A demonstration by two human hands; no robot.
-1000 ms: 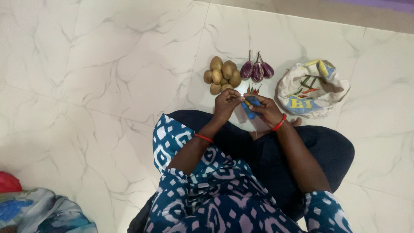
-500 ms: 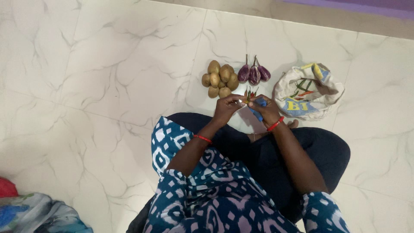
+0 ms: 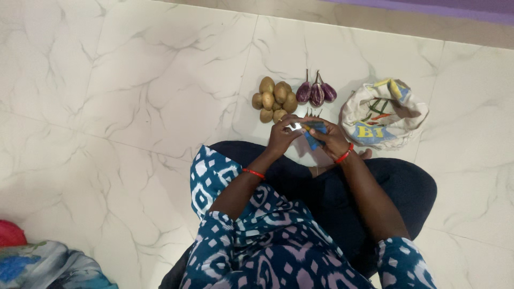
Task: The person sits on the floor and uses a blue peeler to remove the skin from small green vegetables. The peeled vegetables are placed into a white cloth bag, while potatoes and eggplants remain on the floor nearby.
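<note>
I sit cross-legged on a white marble floor. My right hand [image 3: 331,139] grips a blue-handled tool [image 3: 315,132]. My left hand [image 3: 282,135] is curled with its fingertips pinched at the tool's shiny end [image 3: 295,126]; what else it holds is hidden. Just beyond my hands lie a few red and green chillies [image 3: 313,113], partly covered by my fingers. Behind them sit a pile of brown potatoes [image 3: 275,98] and three small purple aubergines [image 3: 316,92].
A crumpled white cloth bag [image 3: 395,127] with chillies inside lies to the right of the aubergines. A bundle of coloured cloth [image 3: 37,265] is at the bottom left. A purple strip [image 3: 455,5] runs along the far edge.
My hands have come together: the left hand closed in on the shiny end of the blue tool, which turned in my right hand. The view shifted slightly.
</note>
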